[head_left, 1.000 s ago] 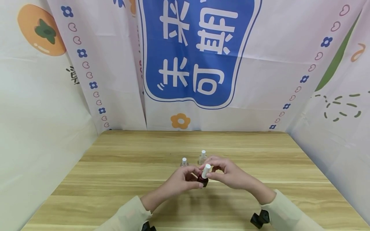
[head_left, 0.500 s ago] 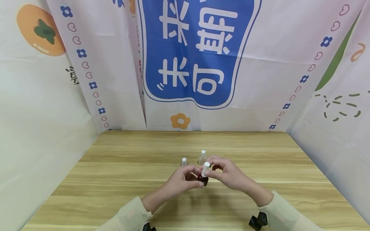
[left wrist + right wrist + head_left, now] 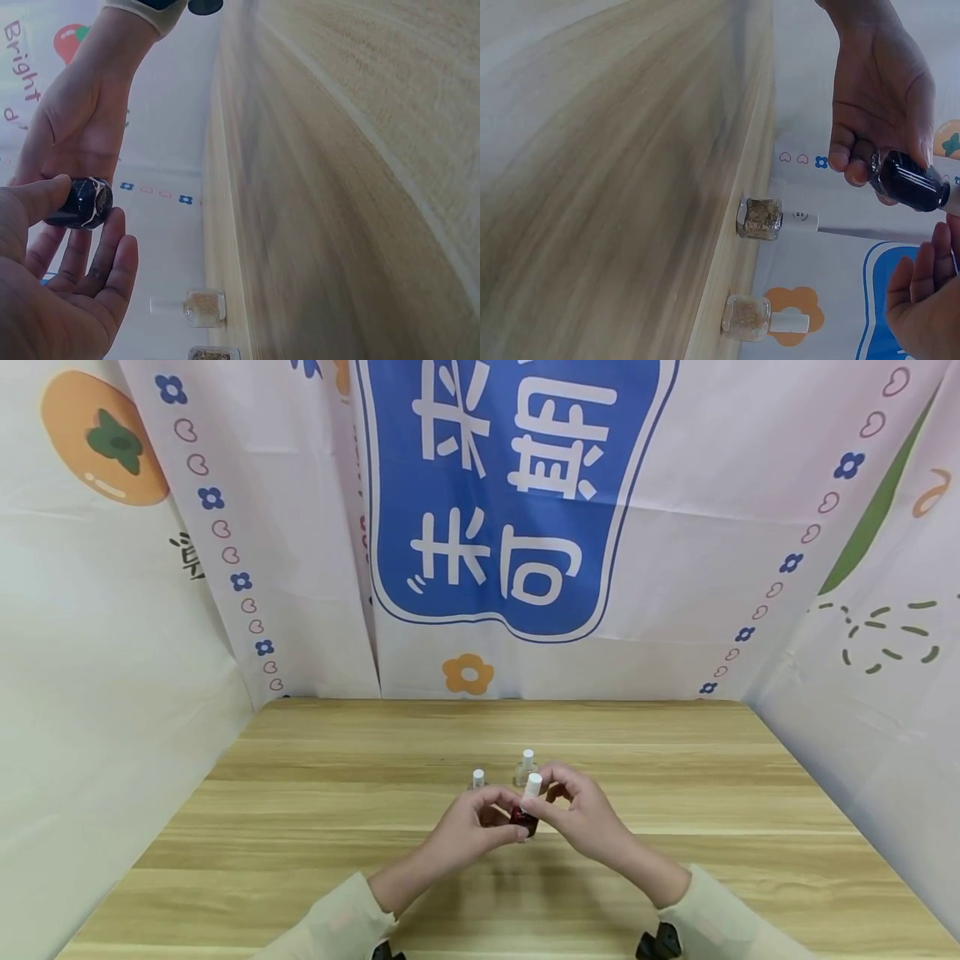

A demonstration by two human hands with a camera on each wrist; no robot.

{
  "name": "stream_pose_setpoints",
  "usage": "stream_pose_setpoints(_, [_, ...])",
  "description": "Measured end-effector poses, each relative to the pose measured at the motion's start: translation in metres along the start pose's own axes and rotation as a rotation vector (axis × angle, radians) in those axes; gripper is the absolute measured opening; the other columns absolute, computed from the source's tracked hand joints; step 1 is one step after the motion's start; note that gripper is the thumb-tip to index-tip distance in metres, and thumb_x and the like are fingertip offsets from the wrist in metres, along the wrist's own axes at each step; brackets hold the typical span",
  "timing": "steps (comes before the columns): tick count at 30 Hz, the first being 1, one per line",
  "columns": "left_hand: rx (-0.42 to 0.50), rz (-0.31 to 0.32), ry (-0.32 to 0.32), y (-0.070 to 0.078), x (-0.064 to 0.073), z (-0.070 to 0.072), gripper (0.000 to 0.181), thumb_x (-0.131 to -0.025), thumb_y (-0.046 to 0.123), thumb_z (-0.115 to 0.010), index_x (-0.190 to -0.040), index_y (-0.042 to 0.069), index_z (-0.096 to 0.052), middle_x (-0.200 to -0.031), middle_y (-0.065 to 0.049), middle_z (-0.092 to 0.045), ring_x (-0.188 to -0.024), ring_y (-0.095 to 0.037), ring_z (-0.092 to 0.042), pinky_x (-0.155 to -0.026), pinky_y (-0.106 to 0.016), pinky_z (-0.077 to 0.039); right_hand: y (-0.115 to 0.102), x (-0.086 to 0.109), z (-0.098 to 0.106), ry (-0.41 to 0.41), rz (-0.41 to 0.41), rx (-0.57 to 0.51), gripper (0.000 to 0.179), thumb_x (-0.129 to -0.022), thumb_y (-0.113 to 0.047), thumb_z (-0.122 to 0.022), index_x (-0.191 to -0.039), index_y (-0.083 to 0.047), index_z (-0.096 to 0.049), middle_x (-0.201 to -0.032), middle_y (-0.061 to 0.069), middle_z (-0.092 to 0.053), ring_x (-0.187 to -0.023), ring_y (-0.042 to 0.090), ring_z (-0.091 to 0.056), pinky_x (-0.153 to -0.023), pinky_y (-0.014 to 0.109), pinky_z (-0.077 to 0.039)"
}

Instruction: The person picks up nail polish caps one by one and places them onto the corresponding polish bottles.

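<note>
A dark red nail polish bottle (image 3: 523, 822) with a white cap (image 3: 533, 786) is held up over the table, tilted slightly. My left hand (image 3: 471, 828) grips the glass body between thumb and fingers. On the cap, the thumb and fingers of my right hand (image 3: 592, 817) pinch from the right side. The right wrist view shows the dark bottle (image 3: 909, 180) clear of the tabletop. Beyond the hands stand two clear nail polish bottles with white caps, one glittery bottle (image 3: 760, 219) and one paler bottle (image 3: 746, 317).
The wooden table (image 3: 337, 768) reaches back to a printed cloth (image 3: 675, 610) hanging behind it. More cloth hangs at the left and right sides. Black wrist devices (image 3: 658, 941) sit at the sleeve cuffs.
My right hand has turned and its forearm has swung left, its thumb shifting across the cap. The bottle and cap have moved slightly up and left. My left hand has barely moved.
</note>
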State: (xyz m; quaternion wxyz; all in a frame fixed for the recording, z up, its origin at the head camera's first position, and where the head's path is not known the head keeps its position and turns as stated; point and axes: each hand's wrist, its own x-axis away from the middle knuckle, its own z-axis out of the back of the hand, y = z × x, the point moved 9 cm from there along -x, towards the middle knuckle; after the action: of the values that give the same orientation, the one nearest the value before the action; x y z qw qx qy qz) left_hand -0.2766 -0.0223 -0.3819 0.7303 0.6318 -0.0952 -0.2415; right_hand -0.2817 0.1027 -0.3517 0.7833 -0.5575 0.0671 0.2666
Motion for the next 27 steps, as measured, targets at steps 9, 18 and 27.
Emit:
stream_pose_setpoints(9, [-0.044, -0.011, 0.015, -0.001, -0.001, 0.0, 0.025, -0.083, 0.005, -0.076, -0.106, 0.006, -0.067, -0.099, -0.005, -0.067, -0.083, -0.02, -0.065, -0.07, -0.028, -0.056, 0.002, -0.001, -0.002, 0.02, -0.02, -0.026, 0.016, -0.087, -0.015, -0.074, -0.086, -0.011, -0.059, -0.088, 0.004, -0.06, -0.081, 0.019, -0.056, -0.07, 0.032, -0.049])
stream_pose_setpoints(18, [-0.044, -0.013, -0.003, 0.0, -0.001, 0.002, 0.025, -0.083, 0.005, -0.075, -0.107, 0.003, -0.066, -0.099, -0.007, -0.067, -0.084, -0.02, -0.065, -0.072, -0.028, -0.056, 0.0, -0.001, 0.004, -0.106, -0.034, -0.017, 0.024, -0.089, -0.017, -0.072, -0.11, -0.01, -0.063, -0.104, 0.006, -0.063, -0.094, 0.026, -0.056, -0.08, 0.033, -0.048])
stream_pose_setpoints(27, [-0.007, -0.031, -0.077, 0.001, -0.001, -0.003, 0.023, -0.083, -0.001, -0.073, -0.104, -0.004, -0.065, -0.101, -0.007, -0.066, -0.084, -0.019, -0.066, -0.071, -0.026, -0.055, -0.016, -0.002, 0.0, -0.325, 0.134, -0.032, 0.028, -0.092, -0.006, -0.065, -0.12, -0.005, -0.065, -0.12, 0.008, -0.062, -0.1, 0.019, -0.057, -0.079, 0.033, -0.052])
